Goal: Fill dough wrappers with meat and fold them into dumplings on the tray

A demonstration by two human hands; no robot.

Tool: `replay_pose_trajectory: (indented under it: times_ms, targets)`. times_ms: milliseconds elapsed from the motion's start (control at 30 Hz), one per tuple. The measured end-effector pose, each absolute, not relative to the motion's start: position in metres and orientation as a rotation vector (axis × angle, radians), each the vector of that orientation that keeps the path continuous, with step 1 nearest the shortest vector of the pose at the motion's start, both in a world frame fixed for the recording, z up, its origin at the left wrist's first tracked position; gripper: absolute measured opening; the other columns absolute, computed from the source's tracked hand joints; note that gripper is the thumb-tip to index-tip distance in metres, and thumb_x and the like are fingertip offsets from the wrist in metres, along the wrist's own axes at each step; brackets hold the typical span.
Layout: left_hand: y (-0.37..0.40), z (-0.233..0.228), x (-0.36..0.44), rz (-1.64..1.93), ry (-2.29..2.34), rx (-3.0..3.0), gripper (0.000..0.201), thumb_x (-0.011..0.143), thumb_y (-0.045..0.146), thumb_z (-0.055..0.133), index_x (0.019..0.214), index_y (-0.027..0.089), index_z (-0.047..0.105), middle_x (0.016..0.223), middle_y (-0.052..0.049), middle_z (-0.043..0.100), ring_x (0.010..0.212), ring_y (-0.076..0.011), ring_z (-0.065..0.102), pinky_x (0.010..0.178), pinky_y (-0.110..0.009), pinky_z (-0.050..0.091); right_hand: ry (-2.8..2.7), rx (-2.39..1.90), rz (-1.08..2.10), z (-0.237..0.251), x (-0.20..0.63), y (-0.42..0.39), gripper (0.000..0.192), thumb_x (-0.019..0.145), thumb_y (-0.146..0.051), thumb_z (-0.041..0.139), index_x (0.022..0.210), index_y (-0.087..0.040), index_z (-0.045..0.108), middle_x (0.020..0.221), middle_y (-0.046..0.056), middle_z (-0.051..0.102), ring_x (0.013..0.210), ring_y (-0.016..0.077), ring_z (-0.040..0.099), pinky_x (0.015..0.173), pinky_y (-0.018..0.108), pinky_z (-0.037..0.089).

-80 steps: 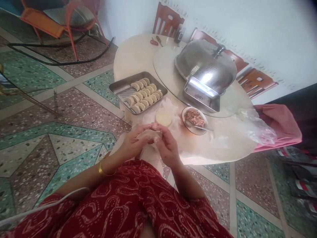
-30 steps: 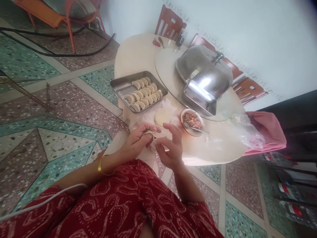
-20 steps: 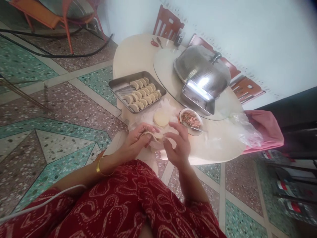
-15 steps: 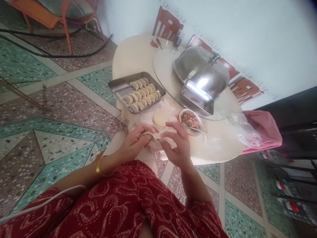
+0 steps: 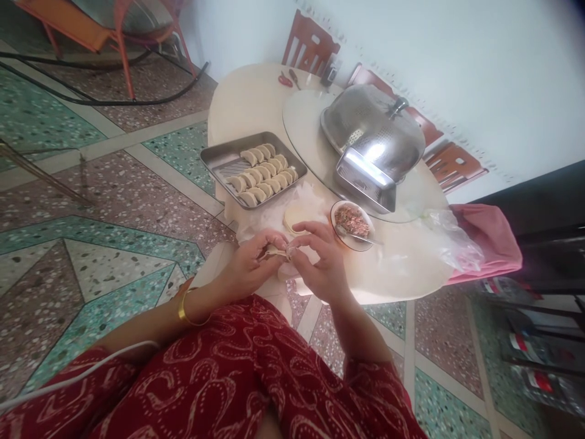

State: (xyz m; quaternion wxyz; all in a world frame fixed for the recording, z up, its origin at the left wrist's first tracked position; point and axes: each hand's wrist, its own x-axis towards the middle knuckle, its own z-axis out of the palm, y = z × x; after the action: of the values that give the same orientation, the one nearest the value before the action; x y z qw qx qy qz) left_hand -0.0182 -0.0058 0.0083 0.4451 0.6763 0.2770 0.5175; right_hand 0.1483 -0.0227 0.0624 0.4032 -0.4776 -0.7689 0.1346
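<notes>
A folded dumpling (image 5: pixel 275 250), mostly hidden by fingers, is held between both hands over the table's near edge. My left hand (image 5: pixel 250 263) is closed round it, with flour on the fingertips. My right hand (image 5: pixel 322 262) pinches the dumpling's right end between thumb and fingers. Just beyond the fingers lie round dough wrappers (image 5: pixel 295 217) on a floury plastic sheet (image 5: pixel 261 221). To their right is a bowl (image 5: pixel 333 227) of minced filling (image 5: pixel 351 218), with a utensil (image 5: pixel 365 239) resting across it. Rows of finished dumplings (image 5: pixel 262 174) sit in a metal tray (image 5: pixel 218 160) at the left.
On the round table (image 5: pixel 242 97), a glass turntable (image 5: pixel 297 128) carries a large perforated metal cover (image 5: pixel 370 119) and a metal pan (image 5: pixel 365 186). Red scissors (image 5: pixel 286 80) lie at the back. A plastic bag (image 5: pixel 452 241) and pink cloth (image 5: pixel 489 238) are at the right edge.
My right hand has moved left and its fingers have closed on the dumpling's end. Both hands are now closer together; the tray and bowl stay where they were.
</notes>
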Motion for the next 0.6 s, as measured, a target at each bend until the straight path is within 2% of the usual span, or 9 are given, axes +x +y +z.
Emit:
replay_pose_trajectory:
  times_ms: [300,600]
  targets:
    - [-0.0065,-0.0013,-0.0174,1.303,0.769,1.571,0.012,0.087,0.024,0.058,0.099,0.022,0.055,0.098,-0.003,0.062,0.093,-0.0151,0.061,0.079,-0.025,0.049,-2.004,-1.154,0.346,0.0636,0.1459,-0.0226,0.013,0.085,-0.015,0.058,0.086,-0.024,0.067,0.11,0.006,0.068,0.11,0.0223,0.058,0.095,0.043,0.048]
    - [-0.0057,-0.0015,-0.0168,1.302,0.834,1.577,0.016,0.086,0.029,0.059,0.1,0.021,0.057,0.093,-0.003,0.063,0.086,-0.0148,0.061,0.075,-0.025,0.049,-1.955,-1.226,0.469,0.0643,0.1479,-0.0201,0.006,0.085,-0.022,0.061,0.083,-0.024,0.066,0.109,0.005,0.066,0.108,0.021,0.058,0.095,0.042,0.049]
